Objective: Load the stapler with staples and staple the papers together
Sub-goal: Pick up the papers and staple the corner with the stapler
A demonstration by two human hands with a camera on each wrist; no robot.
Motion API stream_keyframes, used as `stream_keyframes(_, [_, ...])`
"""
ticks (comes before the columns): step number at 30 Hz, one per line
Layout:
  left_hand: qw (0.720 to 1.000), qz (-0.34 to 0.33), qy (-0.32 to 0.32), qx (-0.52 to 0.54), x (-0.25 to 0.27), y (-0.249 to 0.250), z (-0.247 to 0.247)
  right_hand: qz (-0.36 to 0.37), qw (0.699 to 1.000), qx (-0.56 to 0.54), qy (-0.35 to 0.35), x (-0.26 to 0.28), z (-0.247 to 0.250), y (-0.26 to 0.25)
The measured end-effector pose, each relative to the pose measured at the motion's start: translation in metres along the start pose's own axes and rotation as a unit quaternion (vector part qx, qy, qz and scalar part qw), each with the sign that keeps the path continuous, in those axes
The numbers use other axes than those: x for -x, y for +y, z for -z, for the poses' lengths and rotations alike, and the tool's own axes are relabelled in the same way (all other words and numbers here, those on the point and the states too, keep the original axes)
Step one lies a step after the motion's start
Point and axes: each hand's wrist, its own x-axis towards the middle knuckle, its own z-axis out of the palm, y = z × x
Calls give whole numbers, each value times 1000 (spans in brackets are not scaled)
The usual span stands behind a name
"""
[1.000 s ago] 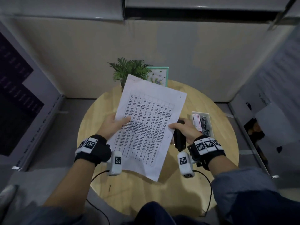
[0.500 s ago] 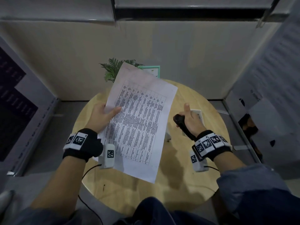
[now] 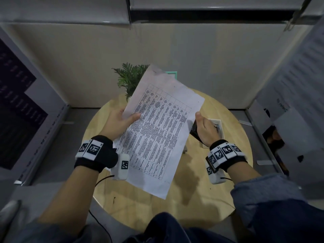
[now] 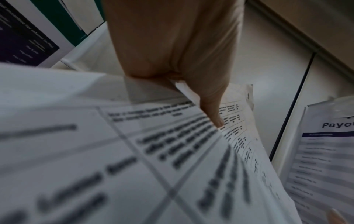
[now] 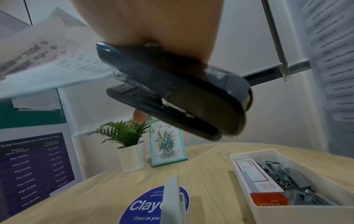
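You are holding the papers [image 3: 157, 130] up above the round worktop [image 3: 206, 186] with your left hand [image 3: 116, 122], its thumb pressing on the printed face near the left edge while the rest of the hand is supporting the sheets from behind. Your right hand [image 3: 206, 129] is gripping the dark stapler [image 5: 172, 92], fingers wrapped round its body, just beside the right edge of the papers; the stapler's mouth is pointing toward that edge, and the wrist view is not showing whether the sheets are sitting inside it. On the worktop, a white tray [image 5: 298, 210] is holding loose staples [image 5: 289, 177] and a staple box [image 5: 258, 178]. A potted plant [image 5: 126, 142] and a small framed picture [image 5: 167, 145] are standing at the far side.
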Motion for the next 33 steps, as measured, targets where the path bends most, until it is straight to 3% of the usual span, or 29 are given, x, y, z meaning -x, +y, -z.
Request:
stream_keyframes(18, [996, -53, 8, -69, 8, 20, -8, -5, 999, -36, 19, 9, -1, -3])
stream_keyframes(27, [997, -49, -3, -57, 7, 18, -16, -128, 974, -156, 99, 9, -5, -7])
stream_keyframes(33, [998, -42, -2, -36, 10, 16, -26, -207, 954, -203, 78, 12, -5, -17])
